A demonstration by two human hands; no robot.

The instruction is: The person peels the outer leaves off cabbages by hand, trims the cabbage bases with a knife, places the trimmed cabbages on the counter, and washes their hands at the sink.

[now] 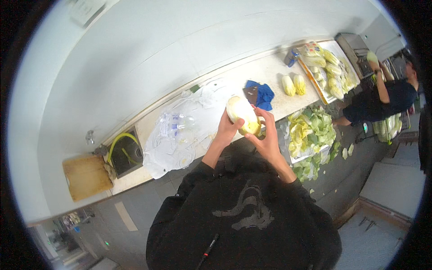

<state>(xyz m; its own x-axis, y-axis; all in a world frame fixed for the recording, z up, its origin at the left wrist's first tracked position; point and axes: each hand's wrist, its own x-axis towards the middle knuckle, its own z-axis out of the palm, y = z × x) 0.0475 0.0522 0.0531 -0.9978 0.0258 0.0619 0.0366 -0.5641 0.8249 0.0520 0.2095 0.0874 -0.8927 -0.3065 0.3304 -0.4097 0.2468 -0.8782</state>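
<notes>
Between my two hands I hold a trimmed napa cabbage (243, 115), its white base tilted up and away, its yellow leaf end towards me. My left hand (228, 127) grips its left side, with the thumb across the front. The fingers and thumb of my right hand (266, 135) are on the yellow end at the right. Beyond the cabbage a blue cloth (265, 96) lies crumpled on the counter beside a dark brown piece. Further right, two trimmed napa cabbages (289, 85) lie side by side. White plastic sheeting (172, 141) covers the counter at the left.
Bagged cabbages fill a white tray (309, 78) at the counter's right. Below it, loose leaves (312, 130) heap over a container, some on the floor. A sink (126, 153) with a yellow-green hose and a cutting board (86, 177) are at left. Another person (384, 98) stands at far right.
</notes>
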